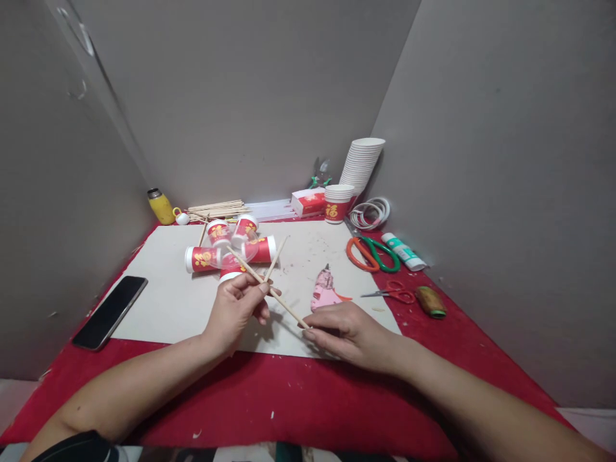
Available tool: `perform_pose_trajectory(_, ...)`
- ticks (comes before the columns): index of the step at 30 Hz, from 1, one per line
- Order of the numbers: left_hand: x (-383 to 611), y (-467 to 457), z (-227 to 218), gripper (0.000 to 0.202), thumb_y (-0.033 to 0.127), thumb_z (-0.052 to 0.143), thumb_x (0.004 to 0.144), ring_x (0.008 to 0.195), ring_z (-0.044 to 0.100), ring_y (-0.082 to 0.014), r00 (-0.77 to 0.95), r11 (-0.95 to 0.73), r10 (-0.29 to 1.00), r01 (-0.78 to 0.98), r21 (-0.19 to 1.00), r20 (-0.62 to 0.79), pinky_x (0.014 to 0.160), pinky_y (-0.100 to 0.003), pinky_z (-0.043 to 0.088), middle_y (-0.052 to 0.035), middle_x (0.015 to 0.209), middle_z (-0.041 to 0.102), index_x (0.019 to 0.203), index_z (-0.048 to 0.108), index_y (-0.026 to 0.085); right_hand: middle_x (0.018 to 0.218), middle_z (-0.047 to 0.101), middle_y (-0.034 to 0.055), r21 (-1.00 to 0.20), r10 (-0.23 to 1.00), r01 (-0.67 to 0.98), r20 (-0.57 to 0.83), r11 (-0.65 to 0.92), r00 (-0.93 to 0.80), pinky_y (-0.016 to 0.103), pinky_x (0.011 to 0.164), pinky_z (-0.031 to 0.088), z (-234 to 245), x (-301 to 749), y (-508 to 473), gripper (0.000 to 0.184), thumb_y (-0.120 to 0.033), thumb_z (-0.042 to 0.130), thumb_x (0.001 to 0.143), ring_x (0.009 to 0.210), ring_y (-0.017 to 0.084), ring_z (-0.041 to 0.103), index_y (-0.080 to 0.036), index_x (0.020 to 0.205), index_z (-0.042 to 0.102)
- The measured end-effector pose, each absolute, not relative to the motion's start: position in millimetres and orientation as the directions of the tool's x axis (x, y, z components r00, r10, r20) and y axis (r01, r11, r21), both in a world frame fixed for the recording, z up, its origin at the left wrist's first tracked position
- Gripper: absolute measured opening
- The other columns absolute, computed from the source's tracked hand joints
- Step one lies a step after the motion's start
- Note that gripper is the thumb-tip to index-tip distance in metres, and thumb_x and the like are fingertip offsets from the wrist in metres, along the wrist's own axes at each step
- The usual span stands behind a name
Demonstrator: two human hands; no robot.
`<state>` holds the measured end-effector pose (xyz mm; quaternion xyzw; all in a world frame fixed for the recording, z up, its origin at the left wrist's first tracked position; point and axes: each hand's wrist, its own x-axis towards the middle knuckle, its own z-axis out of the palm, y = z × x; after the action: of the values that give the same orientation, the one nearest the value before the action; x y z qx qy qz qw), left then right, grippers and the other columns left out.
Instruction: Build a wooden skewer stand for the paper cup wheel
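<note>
Two thin wooden sticks cross in front of me. My left hand (240,305) pinches them near the crossing. One wooden stick (291,311) slants down to the right, where my right hand (353,337) grips its lower end between thumb and fingers. The other stick (278,258) points up to the right from my left fingers. Just beyond my left hand lies a cluster of red-and-white paper cups (205,258) around a clear plastic piece (228,256). A pink glue gun (323,289) rests beyond my right hand, partly hidden by it.
A phone (110,312) lies left on the pale board (158,289). Scissors with orange and green handles (380,253), small red scissors (397,292), a thread spool (430,301) and a white-green tube (403,250) lie right. Behind are stacked cups (363,163), sticks (216,209) and a yellow bottle (161,206).
</note>
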<state>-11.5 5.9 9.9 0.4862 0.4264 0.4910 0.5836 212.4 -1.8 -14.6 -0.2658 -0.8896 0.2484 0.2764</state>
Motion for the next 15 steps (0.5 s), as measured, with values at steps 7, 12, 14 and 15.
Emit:
perform_pose_trajectory(7, -10.9, 4.6, 8.4, 0.023, 0.034, 0.071, 0.081, 0.047, 0.054, -0.0055, 0.161, 0.059, 0.986, -0.169, 0.984, -0.031, 0.044, -0.017, 0.044, -0.0054, 0.083, 0.071, 0.077, 0.065, 0.012, 0.063, 0.059, 0.0029, -0.61, 0.608, 0.336, 0.314, 0.718, -0.729, 0.022, 0.055, 0.036, -11.8, 209.9, -3.2, 0.03, -0.024, 0.045, 0.097, 0.055, 0.01, 0.049, -0.014, 0.076, 0.063)
perform_pose_trajectory(12, -12.6, 6.7, 5.4, 0.023, 0.035, 0.07, 0.082, 0.045, 0.052, -0.0069, 0.161, 0.053, 0.987, -0.154, 0.987, -0.028, 0.044, -0.017, 0.044, 0.0003, 0.057, 0.06, 0.079, 0.067, 0.012, 0.065, 0.06, 0.0036, -0.579, 0.612, 0.36, 0.324, 0.732, -0.722, 0.023, 0.057, 0.036, -13.9, 212.9, -1.9, 0.029, -0.025, 0.044, 0.099, 0.058, 0.011, 0.05, -0.014, 0.081, 0.064)
perform_pose_trajectory(14, -12.4, 6.1, 5.8, 0.023, 0.035, 0.07, 0.082, 0.044, 0.051, -0.0065, 0.162, 0.058, 0.986, -0.148, 0.987, -0.034, 0.044, -0.017, 0.043, 0.0001, 0.056, 0.061, 0.079, 0.067, 0.012, 0.065, 0.059, 0.0034, -0.569, 0.609, 0.362, 0.333, 0.739, -0.72, 0.023, 0.057, 0.035, -14.0, 213.4, -1.7, 0.03, -0.024, 0.043, 0.099, 0.057, 0.011, 0.049, -0.014, 0.08, 0.064)
perform_pose_trajectory(15, -12.1, 5.5, 6.4, 0.024, 0.035, 0.07, 0.082, 0.045, 0.052, -0.0062, 0.161, 0.057, 0.986, -0.152, 0.987, -0.032, 0.044, -0.017, 0.043, -0.0014, 0.062, 0.064, 0.078, 0.066, 0.012, 0.064, 0.058, 0.0031, -0.569, 0.605, 0.356, 0.335, 0.741, -0.723, 0.024, 0.056, 0.035, -13.7, 213.4, -1.8, 0.031, -0.024, 0.043, 0.099, 0.057, 0.011, 0.048, -0.014, 0.079, 0.063)
